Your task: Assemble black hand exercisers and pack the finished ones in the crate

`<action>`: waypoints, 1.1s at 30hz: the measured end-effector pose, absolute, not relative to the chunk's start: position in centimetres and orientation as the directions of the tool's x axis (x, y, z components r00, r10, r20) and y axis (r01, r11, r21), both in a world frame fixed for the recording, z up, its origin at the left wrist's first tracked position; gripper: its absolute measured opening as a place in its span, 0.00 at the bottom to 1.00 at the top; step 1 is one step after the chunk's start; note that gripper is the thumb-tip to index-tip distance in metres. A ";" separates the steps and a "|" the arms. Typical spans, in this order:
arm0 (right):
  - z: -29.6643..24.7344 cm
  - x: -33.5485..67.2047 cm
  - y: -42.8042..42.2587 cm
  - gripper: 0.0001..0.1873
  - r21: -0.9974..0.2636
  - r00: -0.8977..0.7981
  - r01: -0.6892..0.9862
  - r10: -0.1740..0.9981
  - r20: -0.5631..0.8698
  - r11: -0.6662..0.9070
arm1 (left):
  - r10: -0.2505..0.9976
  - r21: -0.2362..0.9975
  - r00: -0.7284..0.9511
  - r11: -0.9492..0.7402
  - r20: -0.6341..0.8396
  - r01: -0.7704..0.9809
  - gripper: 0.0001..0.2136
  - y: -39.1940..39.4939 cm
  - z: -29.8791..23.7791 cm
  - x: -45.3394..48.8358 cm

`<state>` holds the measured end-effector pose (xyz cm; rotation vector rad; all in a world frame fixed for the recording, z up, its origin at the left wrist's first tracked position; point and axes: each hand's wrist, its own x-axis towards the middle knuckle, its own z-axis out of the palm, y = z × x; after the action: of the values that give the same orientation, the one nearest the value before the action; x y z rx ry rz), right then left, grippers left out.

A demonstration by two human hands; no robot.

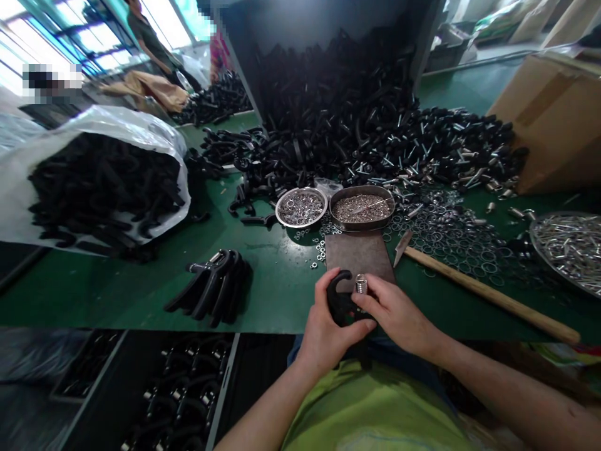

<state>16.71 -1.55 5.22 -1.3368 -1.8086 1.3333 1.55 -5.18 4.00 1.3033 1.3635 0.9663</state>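
My left hand (pixel 323 329) is closed around a black hooked plastic part (pixel 339 299) at the table's front edge. Between the thumb and fingers of my right hand (pixel 399 313) is a shiny metal coil spring (pixel 361 284), upright against the black part. My fingers hide the lower end of the spring. Just beyond both hands lies a flat metal plate (pixel 359 254). A group of black hooked parts (pixel 211 285), with metal springs showing on them, rests on the table to the left.
Behind the plate stand a round dish of rings (pixel 302 208) and an oval tin of tiny metal pieces (pixel 361 208). A wooden-handled hammer (pixel 488 293) lies right. Black parts (pixel 328 131) heap at the back. A plastic bag (pixel 107 188), cardboard box (pixel 554 119) and pin bowl (pixel 570 247) flank them.
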 end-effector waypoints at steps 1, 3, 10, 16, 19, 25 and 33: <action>5.2 16.6 -1.8 0.11 -0.886 -0.364 0.458 0.924 -0.119 0.067 | 0.991 0.970 0.061 0.106 -0.122 0.220 0.41 -5.3 3.8 1.5; 5.2 16.6 -2.0 0.10 -0.836 -0.397 0.534 0.911 -0.112 0.130 | 0.990 0.964 0.089 0.083 -0.109 0.254 0.40 -5.5 3.5 1.3; 5.8 17.1 -1.8 0.11 -0.721 -0.461 0.666 0.865 -0.197 0.190 | 0.980 0.940 0.197 -0.031 -0.038 0.339 0.37 -5.3 2.7 1.0; 5.0 17.4 -0.3 0.12 -0.697 -0.469 0.692 0.851 -0.237 0.188 | 0.960 0.963 0.249 0.065 -0.133 0.263 0.37 -3.7 2.1 2.2; 4.2 18.3 2.0 0.15 -0.624 -0.501 0.741 0.822 -0.271 0.246 | 0.947 0.953 0.251 0.129 -0.200 0.274 0.38 -2.1 1.7 2.7; 5.1 19.2 9.6 0.15 -0.426 -0.583 0.784 0.771 -0.257 0.451 | 0.994 0.875 0.088 -0.097 0.062 0.474 0.29 1.4 1.2 1.0; 6.6 10.9 20.4 0.14 -0.176 -0.475 0.872 0.876 -0.077 0.457 | 0.989 0.843 -0.073 -0.067 0.125 0.534 0.10 3.2 0.7 -3.3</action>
<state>10.92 20.41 6.62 -1.5961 -2.6606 0.2988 -3.25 3.17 0.68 1.6431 1.6500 1.0478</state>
